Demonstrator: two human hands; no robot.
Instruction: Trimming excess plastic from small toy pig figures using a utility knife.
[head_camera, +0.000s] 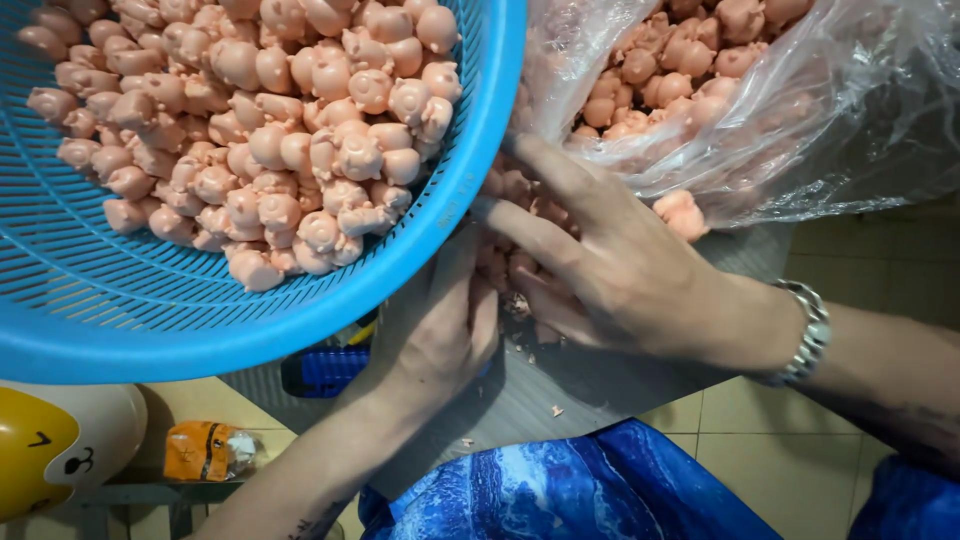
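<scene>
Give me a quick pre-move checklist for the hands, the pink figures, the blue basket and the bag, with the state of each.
1. Left hand placed on the work: ok, it sits under the blue basket rim, beside the loose pink pig figures.
2. Right hand on the loose figures: ok, fingers spread over them.
3. Grip on any single figure: cannot tell, the fingers hide it.
4. Basket stable: cannot tell, its support is out of view.
5. Clear plastic bag open and reachable: ok, its mouth lies by the right hand and it holds more figures.
6. Work surface clean: not ok, pink scraps lie on the grey board.
</scene>
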